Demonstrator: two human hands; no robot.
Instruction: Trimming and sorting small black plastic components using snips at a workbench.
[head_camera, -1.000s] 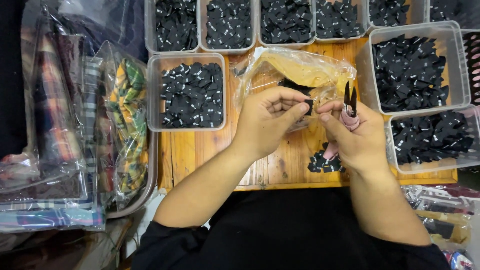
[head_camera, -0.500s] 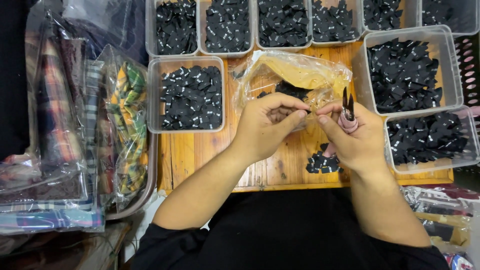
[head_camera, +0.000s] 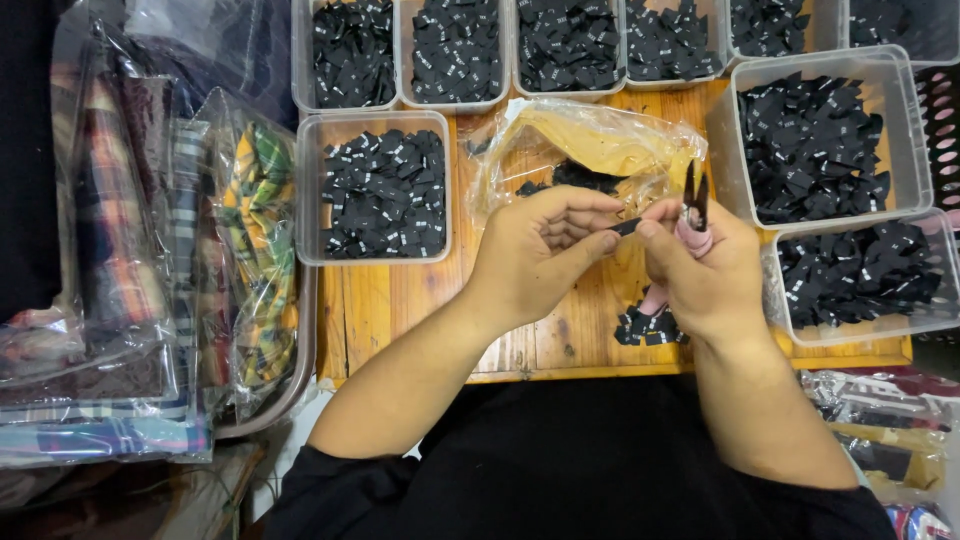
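Above wooden worktop (head_camera: 400, 300), left hand (head_camera: 540, 255) and right hand (head_camera: 705, 270) both pinching small black fabric label (head_camera: 626, 226) between them, long axis running left-right; right hand also gripping pink-handled snips (head_camera: 692, 215), blades pointing up.
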